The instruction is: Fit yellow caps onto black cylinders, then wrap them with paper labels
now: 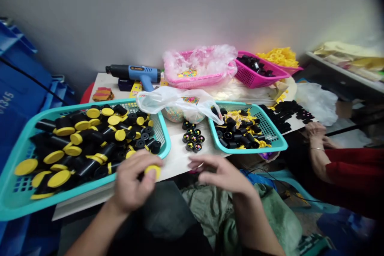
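The left hand (pixel 135 182) is closed around a part with a round yellow cap (pixel 153 171), which it holds between thumb and fingers just off the front edge of the white tabletop (pixel 172 164); the palm and fingers hide whatever lies behind the cap. The right hand (pixel 223 174) is open, its fingers reaching toward the left one — slightly bent, thumb held apart. Beside and beyond the left hand stands a large teal basket (pixel 167 140), heaped with black cylinders (pixel 87 167), many of them topped with yellow lids. Ahead, between the two hands, a small cluster of black cups (pixel 190 145) holds coloured beads, and just behind it sits a clear plastic bag (pixel 168 97) with more beads inside. Past the right hand, a smaller teal basket (pixel 255 151) contains black cylinders mixed with yellow pieces. Farther ahead of the left hand rests a blue-and-black heat gun (pixel 135 73); farther ahead of the right are a plastic-lined pink basket (pixel 196 83) and a magenta basket (pixel 255 79) of black parts. Well to the right hand's right — a co-worker's hand (pixel 315 132) and red sleeve (pixel 351 164).
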`<action>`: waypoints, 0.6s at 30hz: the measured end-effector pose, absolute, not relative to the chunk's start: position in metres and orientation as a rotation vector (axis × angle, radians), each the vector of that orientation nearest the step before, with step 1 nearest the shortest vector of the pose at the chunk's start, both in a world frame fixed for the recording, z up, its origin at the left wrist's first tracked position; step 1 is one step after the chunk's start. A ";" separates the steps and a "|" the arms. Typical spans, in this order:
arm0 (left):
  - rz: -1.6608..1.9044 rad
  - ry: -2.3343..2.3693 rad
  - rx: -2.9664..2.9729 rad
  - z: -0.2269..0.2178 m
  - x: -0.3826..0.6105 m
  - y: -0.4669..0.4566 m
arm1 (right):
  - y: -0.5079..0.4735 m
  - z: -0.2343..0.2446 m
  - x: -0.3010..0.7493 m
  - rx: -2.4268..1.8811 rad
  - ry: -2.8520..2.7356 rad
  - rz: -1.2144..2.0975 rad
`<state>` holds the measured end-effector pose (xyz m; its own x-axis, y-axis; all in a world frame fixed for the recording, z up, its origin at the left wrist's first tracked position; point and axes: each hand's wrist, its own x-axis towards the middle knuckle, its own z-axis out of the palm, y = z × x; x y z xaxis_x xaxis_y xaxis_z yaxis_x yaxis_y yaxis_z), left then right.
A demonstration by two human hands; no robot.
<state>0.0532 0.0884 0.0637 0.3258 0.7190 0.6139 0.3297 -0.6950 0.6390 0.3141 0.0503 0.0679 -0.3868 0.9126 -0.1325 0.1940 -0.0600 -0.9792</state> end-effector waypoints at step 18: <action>0.907 1.168 2.067 -0.007 0.147 0.105 | 0.211 0.043 0.527 -2.544 -1.314 0.337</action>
